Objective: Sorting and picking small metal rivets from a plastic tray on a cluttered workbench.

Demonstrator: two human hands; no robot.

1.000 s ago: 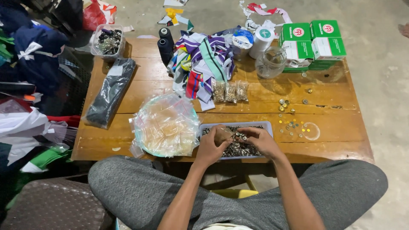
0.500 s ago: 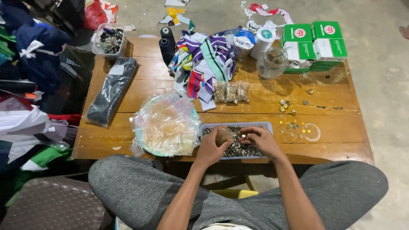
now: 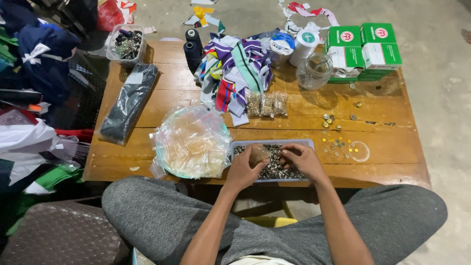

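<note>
A shallow grey tray [image 3: 299, 143] full of small metal pieces sits at the near edge of a low wooden table [image 3: 387, 162]. My left hand [image 3: 241, 169] holds a small clear bag [image 3: 258, 154] with metal pieces in it over the tray. My right hand [image 3: 303, 160] rests in the tray just right of the bag, its fingertips pinching among the metal pieces. A round plate heaped with empty clear bags [image 3: 192, 142] lies directly left of the tray.
Three filled small bags [image 3: 267, 104] lie beyond the tray, by a heap of striped ribbons [image 3: 236, 70]. Loose metal pieces [image 3: 336, 142] dot the right side. Behind stand green-white boxes [image 3: 363, 49], a glass jar [image 3: 314, 73], tape rolls [image 3: 293, 45], dark thread spools [image 3: 192, 48], a black packet [image 3: 129, 100].
My right hand dipped back from the bag's mouth into the tray's metal pieces. My left hand kept the bag in nearly the same place.
</note>
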